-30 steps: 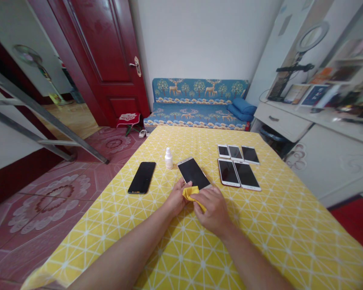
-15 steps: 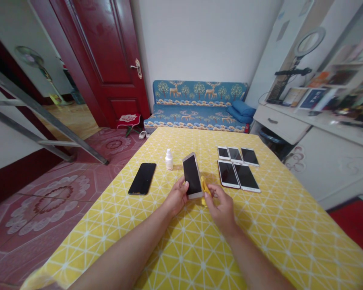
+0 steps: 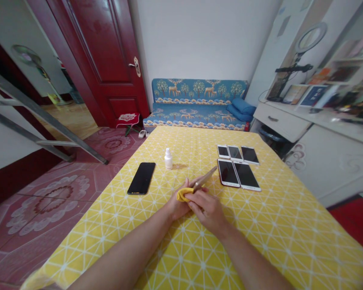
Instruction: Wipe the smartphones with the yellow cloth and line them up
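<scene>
My left hand [image 3: 179,204] is closed around a smartphone [image 3: 206,177], which is now tilted nearly edge-on and points up to the right. Pinched in my right hand [image 3: 208,208] is a yellow cloth [image 3: 184,194], pressed at the phone's lower end beside my left thumb. Part of the cloth and the phone's lower end are hidden by my fingers. A white bottle [image 3: 168,159] stands upright beyond my left hand. To its left a black smartphone [image 3: 141,178] lies flat.
Several white-framed phones lie in two rows at the right, a larger one [image 3: 247,176] nearest. The table wears a yellow patterned cloth [image 3: 181,257]. Beyond are a blue sofa [image 3: 196,112] and a red door [image 3: 106,48]; a white cabinet [image 3: 320,161] stands at the right.
The phone has turned from screen facing me to nearly edge-on, its top swinging right. My right hand and the yellow cloth moved left, from the phone's right side to its lower end.
</scene>
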`<state>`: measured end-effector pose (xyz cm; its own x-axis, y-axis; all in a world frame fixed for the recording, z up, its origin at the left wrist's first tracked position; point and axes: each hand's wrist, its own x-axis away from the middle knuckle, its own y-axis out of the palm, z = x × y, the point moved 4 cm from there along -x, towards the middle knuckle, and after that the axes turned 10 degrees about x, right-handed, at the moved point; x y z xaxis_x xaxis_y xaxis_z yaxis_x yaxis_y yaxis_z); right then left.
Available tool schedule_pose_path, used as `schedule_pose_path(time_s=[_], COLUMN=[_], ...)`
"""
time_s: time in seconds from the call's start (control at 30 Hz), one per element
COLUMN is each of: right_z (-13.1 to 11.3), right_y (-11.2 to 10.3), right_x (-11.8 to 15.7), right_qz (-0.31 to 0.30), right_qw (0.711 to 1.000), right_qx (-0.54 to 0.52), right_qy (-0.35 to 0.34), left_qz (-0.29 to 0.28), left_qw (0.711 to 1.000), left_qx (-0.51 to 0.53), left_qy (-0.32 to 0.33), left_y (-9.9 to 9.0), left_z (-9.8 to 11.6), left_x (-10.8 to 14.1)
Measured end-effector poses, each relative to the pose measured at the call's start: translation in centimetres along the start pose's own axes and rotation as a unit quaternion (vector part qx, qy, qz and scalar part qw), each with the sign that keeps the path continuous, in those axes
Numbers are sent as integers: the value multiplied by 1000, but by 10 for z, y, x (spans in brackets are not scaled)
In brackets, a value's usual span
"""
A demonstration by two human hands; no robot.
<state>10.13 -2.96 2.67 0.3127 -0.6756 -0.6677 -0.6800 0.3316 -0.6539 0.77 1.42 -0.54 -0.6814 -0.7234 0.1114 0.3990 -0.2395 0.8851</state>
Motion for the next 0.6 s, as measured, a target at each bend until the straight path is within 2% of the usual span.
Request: schedule_pose_path(time_s=[0.13,0.33,0.4,0.47,0.53,0.6], right_z=[-1,0,6,15,25,33], right_y=[-1,-10,-14,-18,-19,-18], right_x=[0,-3,-2,1,5,10], right_qz=[25,40,66,118,166,188], right_qw=[1000,999,994,980,960,943], right_qx=[-4,-23,-58,-82,-90,-89], right_qy=[-4,19,68,137,208,259], left_qz=[5,59,71,75,68,48], left_qw=[999,994,992,990,989,991], left_qx=[-32,-41,-14,20,43,46], left_qy=[25,77,102,122,125,114], left_y=[-5,-21,-22,-21,-19,-15], left_z=[3,15,20,24,26,25], left_x=[-3,-7,-5,-2,0,2])
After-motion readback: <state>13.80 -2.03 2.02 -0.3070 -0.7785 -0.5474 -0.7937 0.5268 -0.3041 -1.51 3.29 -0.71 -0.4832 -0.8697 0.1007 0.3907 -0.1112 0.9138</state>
